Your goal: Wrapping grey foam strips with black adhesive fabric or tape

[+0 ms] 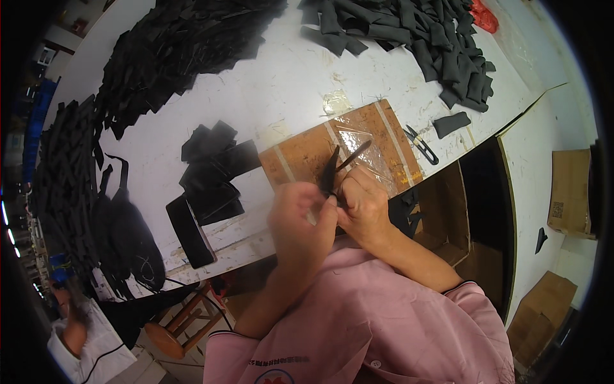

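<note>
Both my hands meet over the front edge of a brown board on the white table. My left hand, slightly blurred, is closed with its thumb and fingers pinching a small black fabric piece. Against it my right hand is curled, its fingertips at the same piece. A thin dark brown stick-like tool juts up from beside the right fingers; its lower end is hidden. Clear plastic film and pale tape strips cover parts of the board.
Thread snips and a black fabric pouch lie right of the board. Black pieces and a dark flat rectangular object lie left. Large black heaps fill the far side. A wooden stool stands below.
</note>
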`<state>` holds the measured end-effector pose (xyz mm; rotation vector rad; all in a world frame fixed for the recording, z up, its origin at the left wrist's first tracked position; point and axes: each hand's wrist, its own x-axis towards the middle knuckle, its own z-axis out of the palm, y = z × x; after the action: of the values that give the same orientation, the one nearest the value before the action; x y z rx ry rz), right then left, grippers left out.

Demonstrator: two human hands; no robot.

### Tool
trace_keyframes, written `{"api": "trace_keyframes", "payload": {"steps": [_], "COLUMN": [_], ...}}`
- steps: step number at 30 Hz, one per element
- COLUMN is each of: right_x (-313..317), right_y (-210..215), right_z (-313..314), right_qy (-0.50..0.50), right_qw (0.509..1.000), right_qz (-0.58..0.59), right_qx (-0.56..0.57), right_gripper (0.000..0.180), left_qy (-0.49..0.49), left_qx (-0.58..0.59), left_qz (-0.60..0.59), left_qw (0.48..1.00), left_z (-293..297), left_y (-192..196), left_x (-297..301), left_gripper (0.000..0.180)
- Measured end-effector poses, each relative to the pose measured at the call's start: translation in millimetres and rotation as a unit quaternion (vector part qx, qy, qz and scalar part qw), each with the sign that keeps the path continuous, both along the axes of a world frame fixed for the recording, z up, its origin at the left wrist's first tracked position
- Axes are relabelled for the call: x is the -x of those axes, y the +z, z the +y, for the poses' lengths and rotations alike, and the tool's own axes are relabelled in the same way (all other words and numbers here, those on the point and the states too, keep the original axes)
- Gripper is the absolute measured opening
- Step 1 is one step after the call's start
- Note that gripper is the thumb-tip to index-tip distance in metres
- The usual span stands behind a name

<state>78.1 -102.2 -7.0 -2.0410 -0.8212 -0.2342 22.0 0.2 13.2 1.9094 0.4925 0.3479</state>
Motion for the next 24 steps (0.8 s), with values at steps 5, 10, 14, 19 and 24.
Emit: {"api": "trace_keyframes", "payload": {"steps": [5,10,14,19,24], "right_x": [0,1,1,2,3], "right_y": [-3,-5,10,19,18], "right_z": [1,1,-6,-11,-10], "right_qy": [0.003,0.010,0.070,0.045,0.059], "right_qw": [1.000,0.997,0.993,0.959,0.988], "right_qz": [-0.022,-0.070,0.088,0.270,0.129], "right_qx": [0.021,0.044,0.020,-0.080,-0.058], "right_gripper": [0.022,0.022,0.025,0.023,0.019], "left_qy": [-0.017,0.005,0.024,-0.016,-0.008], "left_qx": [-0.165,-0.125,-0.002,0.173,0.187], "left_qz": [-0.030,-0.038,-0.009,0.022,0.035], "left_qw": [0.986,0.991,1.000,0.985,0.982], "left_z": [1,4,11,14,11], "left_y": [-1,-8,-15,-2,0], "left_x": [-2,-5,-4,-3,2], "left_gripper": [0.013,0.011,0.009,0.005,0.007]}}
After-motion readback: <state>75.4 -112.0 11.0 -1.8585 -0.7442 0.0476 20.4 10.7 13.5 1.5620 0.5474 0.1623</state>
